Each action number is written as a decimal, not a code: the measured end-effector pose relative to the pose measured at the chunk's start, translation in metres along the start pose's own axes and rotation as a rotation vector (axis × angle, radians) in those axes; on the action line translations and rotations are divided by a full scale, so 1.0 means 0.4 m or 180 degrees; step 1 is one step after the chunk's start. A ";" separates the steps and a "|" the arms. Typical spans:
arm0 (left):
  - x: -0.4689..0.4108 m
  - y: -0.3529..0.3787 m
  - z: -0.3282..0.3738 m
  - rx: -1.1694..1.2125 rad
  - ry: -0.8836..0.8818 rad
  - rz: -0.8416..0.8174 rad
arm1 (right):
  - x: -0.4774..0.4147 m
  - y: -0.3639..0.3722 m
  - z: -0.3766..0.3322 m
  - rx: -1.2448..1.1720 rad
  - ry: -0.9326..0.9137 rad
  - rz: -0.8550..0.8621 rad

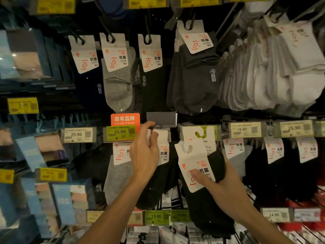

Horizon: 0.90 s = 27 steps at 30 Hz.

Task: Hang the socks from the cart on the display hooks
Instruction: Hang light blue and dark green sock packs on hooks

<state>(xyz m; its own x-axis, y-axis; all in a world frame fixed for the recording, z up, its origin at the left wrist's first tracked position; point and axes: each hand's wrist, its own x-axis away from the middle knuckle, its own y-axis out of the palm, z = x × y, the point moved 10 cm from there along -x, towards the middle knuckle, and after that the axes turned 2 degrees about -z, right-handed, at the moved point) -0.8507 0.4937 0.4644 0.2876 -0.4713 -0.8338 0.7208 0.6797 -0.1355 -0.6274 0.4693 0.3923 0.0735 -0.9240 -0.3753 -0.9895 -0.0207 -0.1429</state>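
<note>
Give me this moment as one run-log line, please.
left hand: pinches card of sock pack below grey label holder | right hand: grips second sock pack, off any hook

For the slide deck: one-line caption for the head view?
Left hand pinches a sock card below the grey tag holder; right hand grips a dark sock pair.

I am looking at a shop, in its sock aisle. Packs of socks [119, 88] on printed card headers [115, 51] hang in rows from black display hooks [107, 29]: grey, charcoal, black, white. Price labels [120, 132] in rail holders read 25.90, 19.90 and 13.90. An orange promotional sign [125, 119] sits above one label, and boxed goods [26, 55] fill the racks on my left.
</note>
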 end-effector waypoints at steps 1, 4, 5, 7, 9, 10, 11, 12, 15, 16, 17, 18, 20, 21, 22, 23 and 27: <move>0.000 0.002 0.002 -0.0033 0.0059 0.0004 | -0.001 -0.001 -0.002 -0.0004 -0.0019 -0.0012; 0.010 0.014 0.001 -0.0109 0.0161 0.0017 | -0.002 -0.001 -0.006 -0.0002 -0.0077 -0.0017; 0.016 0.019 -0.001 -0.0093 0.0119 0.0006 | -0.002 0.000 -0.007 0.0011 -0.0092 -0.0015; 0.025 0.032 -0.009 0.0012 -0.0041 -0.0058 | -0.004 0.002 -0.006 0.0037 -0.0103 0.0016; 0.029 0.038 -0.018 0.0131 -0.0164 -0.0097 | -0.005 0.004 -0.002 0.0016 -0.0089 0.0039; 0.029 0.041 -0.022 0.0160 -0.0199 -0.0136 | -0.006 0.005 0.001 -0.0005 -0.0078 0.0039; 0.031 0.045 -0.026 0.0173 -0.0216 -0.0192 | -0.007 0.006 0.004 -0.0017 -0.0075 0.0027; 0.033 0.049 -0.027 0.0184 -0.0199 -0.0266 | -0.009 0.006 0.004 -0.0035 -0.0077 0.0024; 0.049 0.067 -0.036 0.0304 -0.0128 -0.0546 | -0.014 0.005 0.008 -0.0141 -0.0059 0.0020; 0.055 0.072 -0.040 0.0403 -0.0172 -0.0645 | -0.016 0.004 0.010 -0.0175 -0.0048 0.0017; 0.059 0.075 -0.041 0.0461 -0.0185 -0.0751 | -0.019 0.004 0.012 -0.0210 -0.0041 0.0006; 0.064 0.081 -0.044 0.0450 -0.0159 -0.0867 | -0.022 0.004 0.017 -0.0243 -0.0024 -0.0002; 0.073 0.090 -0.045 0.0215 0.0005 -0.1080 | -0.027 0.003 0.025 -0.0319 0.0028 -0.0020; 0.074 0.092 -0.045 0.0071 0.0098 -0.1141 | -0.030 0.004 0.028 -0.0352 0.0054 -0.0034; 0.075 0.093 -0.046 -0.0002 0.0151 -0.1154 | -0.033 0.004 0.032 -0.0382 0.0084 -0.0049; 0.073 0.094 -0.049 0.0008 0.0173 -0.1138 | -0.035 0.007 0.035 -0.0409 0.0114 -0.0074; 0.068 0.094 -0.040 -0.0052 0.0211 -0.0950 | -0.045 0.012 0.051 -0.0460 0.0228 -0.0107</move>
<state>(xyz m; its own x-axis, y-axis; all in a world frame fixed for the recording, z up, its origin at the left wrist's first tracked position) -0.8259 0.5154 0.4282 0.0224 -0.6143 -0.7888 0.7568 0.5259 -0.3881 -0.6309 0.4935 0.3795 0.1029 -0.9466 -0.3056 -0.9946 -0.1020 -0.0190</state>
